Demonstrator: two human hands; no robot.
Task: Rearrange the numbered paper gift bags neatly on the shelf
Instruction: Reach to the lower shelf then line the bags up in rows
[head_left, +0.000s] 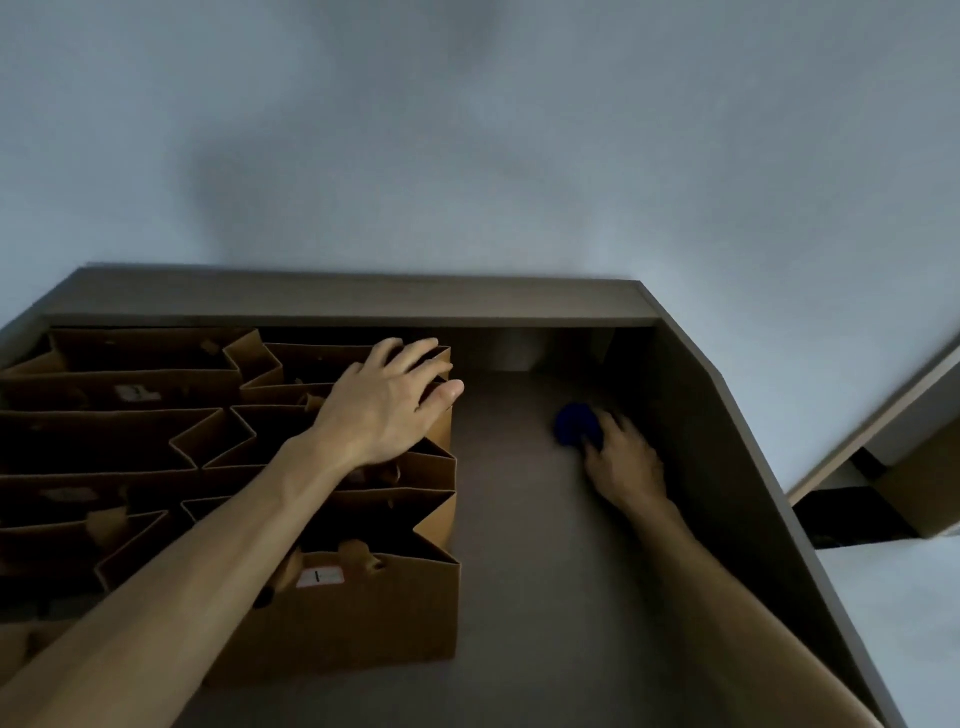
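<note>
Nearest the lens, two bare forearms run up from the bottom edge into a dark grey-brown shelf (519, 519) with a raised back board. At lower centre stands a brown kraft paper gift bag with a white sticker marked 1 (363, 613), upright, front of a row of like brown paper bags (130, 431) packed touching one another across the left half. Above them the left hand (387, 402) lies flat, fingers straight, resting on the rims of the rear bags, gripping nothing. At right centre the right hand (623, 457) touches a small dark blue rounded object (576, 423) on the bare shelf; whether the fingers curl round it I cannot tell. These bags look light, thin-walled and easily creased, so holding the folded top rim or both side gussets seems safest.
</note>
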